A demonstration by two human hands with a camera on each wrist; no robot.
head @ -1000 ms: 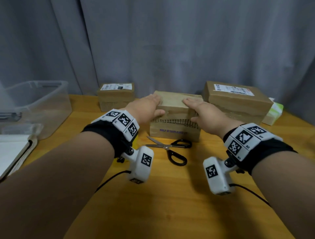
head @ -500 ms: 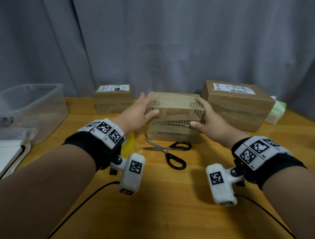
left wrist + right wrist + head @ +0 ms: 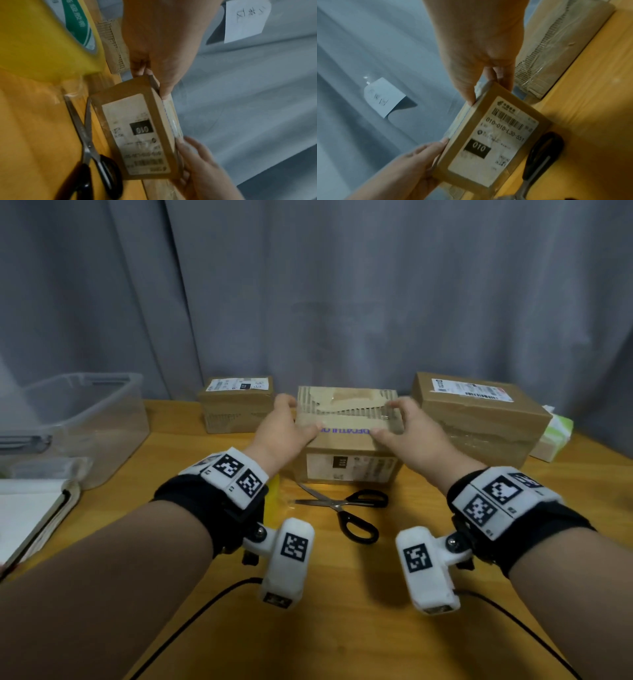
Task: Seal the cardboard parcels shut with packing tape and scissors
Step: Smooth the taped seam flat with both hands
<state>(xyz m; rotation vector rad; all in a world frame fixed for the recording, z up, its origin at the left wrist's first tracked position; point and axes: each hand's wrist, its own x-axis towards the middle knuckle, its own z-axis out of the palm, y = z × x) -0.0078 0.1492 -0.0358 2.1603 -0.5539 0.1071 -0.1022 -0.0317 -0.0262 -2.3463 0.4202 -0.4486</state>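
1. I'm looking at the wooden table (image 3: 342,628) running wide across the head view, with a grey curtain (image 3: 342,285) hanging behind it.
2. A clear plastic bin (image 3: 85,419) is sitting far left, and only the head view is showing it.
3. The large parcel (image 3: 479,419) is resting back right; the right wrist view is adding crinkled clear tape along its torn side.
4. The middle parcel (image 3: 349,433) is standing centre, near edge on the table, labelled face toward me. The wrist views are reading "010" on that label, which the head view is blurring.
5. The small parcel (image 3: 236,405) is waiting back left, apart from the others.
6. The left hand (image 3: 284,433) is gripping the middle parcel's left end, thumb on the near face, fingers curling over the top.
7. The right hand (image 3: 407,433) is clamping the right end likewise, thumb in front, fingers over the top.
8. The yellow tape roll (image 3: 42,44) is looming in the left wrist view; the head view is catching a sliver behind the wrist.
9. The scissors (image 3: 346,508) are lying slightly parted on the table, just in front of the middle parcel.
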